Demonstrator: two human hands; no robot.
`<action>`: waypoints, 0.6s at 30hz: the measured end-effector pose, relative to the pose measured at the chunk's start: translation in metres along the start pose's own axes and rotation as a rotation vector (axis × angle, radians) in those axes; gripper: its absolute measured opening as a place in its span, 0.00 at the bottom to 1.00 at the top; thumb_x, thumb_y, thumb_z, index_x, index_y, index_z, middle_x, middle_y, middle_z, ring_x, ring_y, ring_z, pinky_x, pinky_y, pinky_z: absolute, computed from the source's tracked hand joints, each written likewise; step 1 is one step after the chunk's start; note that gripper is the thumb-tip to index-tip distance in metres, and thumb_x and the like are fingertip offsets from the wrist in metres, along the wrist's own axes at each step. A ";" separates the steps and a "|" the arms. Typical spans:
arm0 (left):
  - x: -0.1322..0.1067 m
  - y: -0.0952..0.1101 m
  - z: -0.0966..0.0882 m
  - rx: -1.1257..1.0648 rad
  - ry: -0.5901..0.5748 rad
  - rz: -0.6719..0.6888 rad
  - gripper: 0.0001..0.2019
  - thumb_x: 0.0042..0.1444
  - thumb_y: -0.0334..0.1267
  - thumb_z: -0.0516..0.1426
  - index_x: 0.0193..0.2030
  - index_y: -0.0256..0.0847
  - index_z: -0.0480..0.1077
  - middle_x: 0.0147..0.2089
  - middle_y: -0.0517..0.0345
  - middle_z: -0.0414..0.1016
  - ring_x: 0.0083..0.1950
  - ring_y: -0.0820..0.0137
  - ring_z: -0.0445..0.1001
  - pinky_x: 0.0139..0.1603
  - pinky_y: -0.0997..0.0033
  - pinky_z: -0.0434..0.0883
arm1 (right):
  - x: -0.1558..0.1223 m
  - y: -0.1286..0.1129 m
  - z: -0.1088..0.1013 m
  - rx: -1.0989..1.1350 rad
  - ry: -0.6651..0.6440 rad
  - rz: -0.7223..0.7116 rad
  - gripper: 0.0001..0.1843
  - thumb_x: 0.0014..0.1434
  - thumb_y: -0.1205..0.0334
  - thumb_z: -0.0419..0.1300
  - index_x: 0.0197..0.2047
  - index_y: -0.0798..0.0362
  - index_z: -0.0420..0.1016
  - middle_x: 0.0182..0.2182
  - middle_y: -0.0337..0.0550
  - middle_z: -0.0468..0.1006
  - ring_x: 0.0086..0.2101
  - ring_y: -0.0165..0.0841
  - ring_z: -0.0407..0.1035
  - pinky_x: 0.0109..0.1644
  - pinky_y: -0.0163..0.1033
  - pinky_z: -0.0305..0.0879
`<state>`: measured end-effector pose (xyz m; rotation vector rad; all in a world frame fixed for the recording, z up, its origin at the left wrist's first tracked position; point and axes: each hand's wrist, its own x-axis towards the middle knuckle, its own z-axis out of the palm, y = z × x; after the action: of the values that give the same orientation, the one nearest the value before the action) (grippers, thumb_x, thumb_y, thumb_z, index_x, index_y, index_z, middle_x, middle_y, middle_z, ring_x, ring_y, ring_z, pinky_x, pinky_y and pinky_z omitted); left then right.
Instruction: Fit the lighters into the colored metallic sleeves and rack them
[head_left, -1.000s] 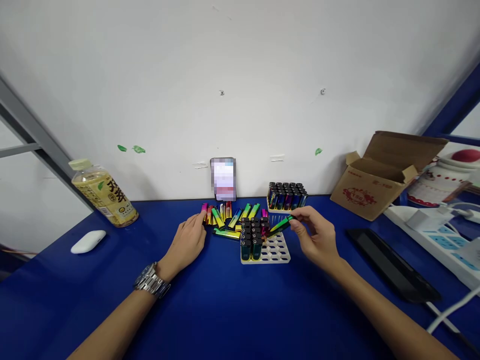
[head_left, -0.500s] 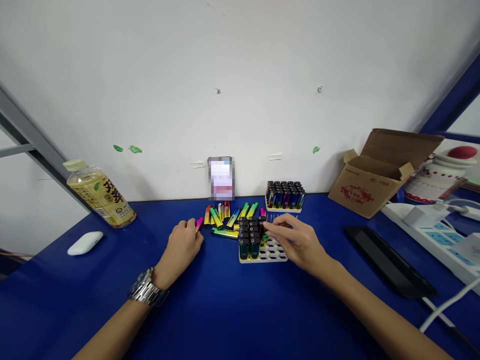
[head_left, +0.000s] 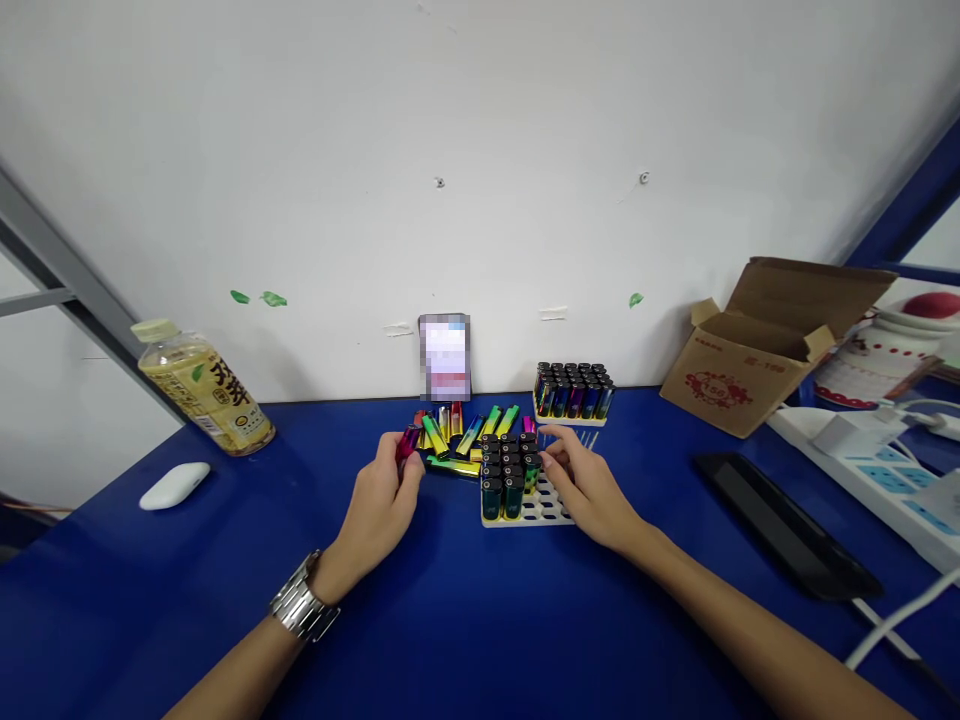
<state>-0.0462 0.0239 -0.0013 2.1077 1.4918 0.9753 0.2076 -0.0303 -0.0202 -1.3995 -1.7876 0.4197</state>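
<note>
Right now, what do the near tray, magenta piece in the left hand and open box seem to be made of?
The near tray: likely moulded plastic, matte white, judging by its even grid of holes. The magenta piece in the left hand: glossy and metallic-looking; bright reflections fit metal or coated plastic. The open box: probably brown cardboard, matte, with folded flaps and red print.

Place: indoor work nook; home or office, cannot tell | middle: blue desk [head_left: 450, 630] against far white wall [head_left: 525, 150], phone [head_left: 446, 357] propped there | wall: 3 green leaf marks [head_left: 274, 299] | left: drink bottle [head_left: 210, 395], grey metal frame [head_left: 45, 240] | right: power strip [head_left: 862, 475] with plugs [head_left: 841, 437] and cables [head_left: 904, 612], cardboard box [head_left: 716, 385], decorated jar [head_left: 885, 355]
</note>
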 end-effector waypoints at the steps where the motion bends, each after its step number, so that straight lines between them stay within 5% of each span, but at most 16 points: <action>1: -0.003 0.002 0.002 -0.089 -0.025 -0.035 0.09 0.61 0.45 0.46 0.37 0.43 0.59 0.24 0.67 0.64 0.24 0.71 0.64 0.28 0.71 0.61 | 0.000 0.001 0.000 0.005 -0.033 0.008 0.16 0.68 0.59 0.44 0.56 0.55 0.60 0.29 0.40 0.73 0.27 0.33 0.68 0.28 0.36 0.63; 7: -0.012 0.005 0.017 -0.588 -0.148 -0.136 0.19 0.57 0.54 0.49 0.24 0.43 0.51 0.21 0.70 0.47 0.21 0.78 0.48 0.20 0.77 0.50 | 0.000 0.004 0.003 -0.087 -0.053 -0.022 0.15 0.66 0.63 0.45 0.53 0.53 0.65 0.31 0.42 0.76 0.29 0.35 0.69 0.31 0.38 0.63; 18: -0.013 0.005 0.019 -0.412 -0.205 -0.132 0.18 0.50 0.46 0.52 0.17 0.44 0.47 0.18 0.69 0.44 0.21 0.79 0.43 0.22 0.74 0.45 | -0.001 0.004 0.004 -0.150 -0.045 -0.042 0.14 0.65 0.65 0.47 0.50 0.53 0.69 0.34 0.45 0.77 0.33 0.37 0.70 0.34 0.39 0.65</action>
<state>-0.0323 0.0115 -0.0155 1.7349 1.1932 0.8972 0.2077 -0.0286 -0.0255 -1.4617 -1.9150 0.3028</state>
